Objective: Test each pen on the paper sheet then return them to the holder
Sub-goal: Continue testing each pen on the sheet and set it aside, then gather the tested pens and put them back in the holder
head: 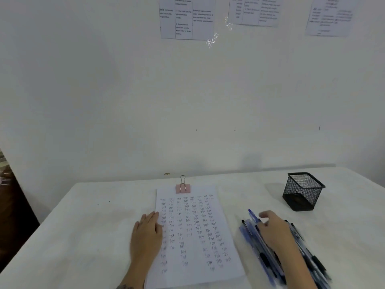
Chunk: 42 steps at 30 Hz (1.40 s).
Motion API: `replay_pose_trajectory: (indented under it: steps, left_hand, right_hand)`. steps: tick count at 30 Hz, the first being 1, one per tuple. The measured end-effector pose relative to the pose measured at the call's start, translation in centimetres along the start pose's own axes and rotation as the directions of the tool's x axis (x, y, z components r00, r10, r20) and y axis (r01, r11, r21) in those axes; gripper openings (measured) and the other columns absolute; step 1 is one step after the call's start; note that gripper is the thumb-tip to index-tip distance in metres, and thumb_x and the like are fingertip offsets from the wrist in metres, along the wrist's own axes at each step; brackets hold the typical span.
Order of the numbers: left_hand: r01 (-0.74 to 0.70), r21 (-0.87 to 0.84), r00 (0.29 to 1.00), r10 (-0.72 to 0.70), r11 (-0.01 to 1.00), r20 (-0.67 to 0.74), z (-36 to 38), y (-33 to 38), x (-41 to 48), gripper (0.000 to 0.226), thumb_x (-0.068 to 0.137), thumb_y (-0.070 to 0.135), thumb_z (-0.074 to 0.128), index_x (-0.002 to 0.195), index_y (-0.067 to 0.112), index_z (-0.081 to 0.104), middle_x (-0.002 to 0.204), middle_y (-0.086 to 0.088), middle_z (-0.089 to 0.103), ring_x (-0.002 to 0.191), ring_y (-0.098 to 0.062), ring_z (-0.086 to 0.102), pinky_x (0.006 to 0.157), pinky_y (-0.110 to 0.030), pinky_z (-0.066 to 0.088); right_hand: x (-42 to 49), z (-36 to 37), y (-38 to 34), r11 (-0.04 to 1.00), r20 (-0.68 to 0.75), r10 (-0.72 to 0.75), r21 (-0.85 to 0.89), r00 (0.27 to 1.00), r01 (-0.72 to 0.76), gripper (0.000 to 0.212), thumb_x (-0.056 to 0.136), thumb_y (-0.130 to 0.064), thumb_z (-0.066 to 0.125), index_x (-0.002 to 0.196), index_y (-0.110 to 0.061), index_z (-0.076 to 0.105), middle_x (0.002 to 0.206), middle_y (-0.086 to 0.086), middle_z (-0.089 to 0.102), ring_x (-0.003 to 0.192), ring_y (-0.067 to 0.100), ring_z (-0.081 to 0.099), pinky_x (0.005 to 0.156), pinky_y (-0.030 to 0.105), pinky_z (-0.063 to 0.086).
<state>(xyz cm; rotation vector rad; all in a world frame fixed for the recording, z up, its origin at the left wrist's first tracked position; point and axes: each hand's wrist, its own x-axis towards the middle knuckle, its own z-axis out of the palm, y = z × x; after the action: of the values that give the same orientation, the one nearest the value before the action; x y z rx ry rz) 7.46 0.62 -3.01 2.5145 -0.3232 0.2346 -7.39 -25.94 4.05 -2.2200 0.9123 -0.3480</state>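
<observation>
View from the head camera, read left to right. On the white worktop my left hand lies flat on the left edge of the sheet, fingers straight and released, pressing the paper down. A pink clip grips the sheet's far edge. Rows of small written marks fill most of the sheet, and the lower part has gaps. Just right of the sheet lie the pens, a loose heap of blue and black barrels. My right hand is over this heap and blurred, so I cannot tell whether its fingers have closed on a pen or only touch the pile. The mesh holder stands upright beyond the heap, apart from it, with no pen rising above its rim.

Step in hand, as I judge it: picking one pen for testing. To do it well I would take a barrel from the top or near edge of the heap, so the others do not roll. I would keep the left palm pressing so the sheet cannot slide, write in a free gap low on the sheet, and drop the pen tip-down into the holder rather than back on the heap.
</observation>
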Motion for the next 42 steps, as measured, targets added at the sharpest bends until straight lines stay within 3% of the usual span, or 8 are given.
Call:
replay_pose_trajectory:
  steps: [5,16,20,23,25,30,37,42]
  left_hand:
    - [0.001,-0.002,1.000,-0.001,1.000,0.001,-0.1,0.0,-0.1,0.043,0.096,0.016,0.034,0.139,0.016,0.040,0.147,0.003,0.037,0.140,-0.017,0.023,0.116,-0.031,0.012]
    - [0.002,-0.038,1.000,-0.002,0.999,0.014,-0.4,0.3,-0.5,0.041,0.096,0.016,0.034,0.137,0.017,0.043,0.147,0.002,0.037,0.140,-0.015,0.023,0.117,-0.030,0.012]
    - [-0.008,-0.070,1.000,0.010,0.998,0.026,-0.5,0.3,-0.6,0.039,0.095,0.017,0.037,0.132,0.018,0.049,0.145,0.001,0.040,0.137,-0.017,0.031,0.116,-0.032,0.018]
    - [-0.018,-0.059,0.999,0.021,0.998,0.045,-0.6,0.2,-0.6,0.040,0.095,0.016,0.037,0.134,0.018,0.047,0.146,0.002,0.038,0.137,-0.016,0.030,0.116,-0.033,0.018]
    - [-0.022,-0.042,0.998,0.025,0.999,0.062,-0.7,0.2,-0.7,0.041,0.096,0.019,0.034,0.136,0.019,0.044,0.147,0.002,0.035,0.138,-0.016,0.027,0.116,-0.032,0.017]
    - [-0.047,-0.009,0.996,0.048,0.999,0.072,-0.7,0.2,-1.1,0.043,0.096,0.022,0.030,0.137,0.021,0.042,0.148,0.003,0.033,0.139,-0.014,0.024,0.115,-0.029,0.014]
    - [-0.013,0.021,0.995,0.011,1.000,0.094,-0.5,0.2,-1.0,0.043,0.096,0.020,0.035,0.138,0.021,0.040,0.149,0.001,0.032,0.138,-0.018,0.027,0.115,-0.032,0.018]
    - [-0.019,0.052,0.991,0.012,0.998,0.132,-0.2,0.0,-0.4,0.043,0.096,0.019,0.036,0.139,0.020,0.039,0.150,-0.001,0.030,0.140,-0.018,0.024,0.115,-0.033,0.015]
  right_hand:
    - [-1.0,-0.3,1.6,0.948,-0.028,0.065,-0.310,0.997,-0.071,0.008,0.092,-0.021,0.046,0.096,-0.025,0.051,0.099,-0.001,0.058,0.082,0.018,0.048,0.070,0.030,0.043]
    - [-0.4,0.5,2.6,0.955,-0.026,-0.048,-0.294,0.999,0.038,0.020,0.089,-0.030,0.055,0.109,-0.027,0.058,0.108,-0.002,0.057,0.085,0.013,0.051,0.070,0.026,0.042]
    - [-1.5,2.3,1.7,0.944,-0.197,-0.265,-0.251,0.944,0.213,0.019,0.085,-0.014,0.061,0.103,-0.013,0.068,0.104,0.005,0.059,0.092,0.021,0.057,0.069,0.023,0.039]
    - [-3.3,5.1,0.2,0.882,0.017,-0.450,-0.147,0.893,0.448,0.023,0.089,-0.013,0.056,0.110,-0.016,0.063,0.108,-0.005,0.048,0.097,0.008,0.049,0.082,0.006,0.036]
    - [-4.0,6.9,0.0,0.867,0.121,-0.471,-0.119,0.874,0.484,0.024,0.090,-0.016,0.052,0.112,-0.019,0.061,0.101,-0.009,0.041,0.094,0.006,0.044,0.076,0.000,0.031]
    - [-4.2,8.9,0.5,0.877,0.017,-0.470,-0.108,0.882,0.469,0.023,0.084,-0.019,0.051,0.099,-0.018,0.068,0.093,-0.009,0.045,0.095,0.014,0.047,0.071,0.007,0.035]
    - [-3.5,8.0,1.2,0.843,0.135,-0.520,-0.080,0.843,0.532,0.028,0.092,-0.024,0.046,0.114,-0.020,0.062,0.103,-0.010,0.041,0.099,0.006,0.038,0.087,0.009,0.032]
    - [-3.6,8.5,1.6,0.778,0.067,-0.607,-0.153,0.792,0.609,0.030,0.077,-0.028,0.048,0.098,-0.025,0.069,0.102,-0.006,0.058,0.084,0.007,0.038,0.070,0.001,0.024]
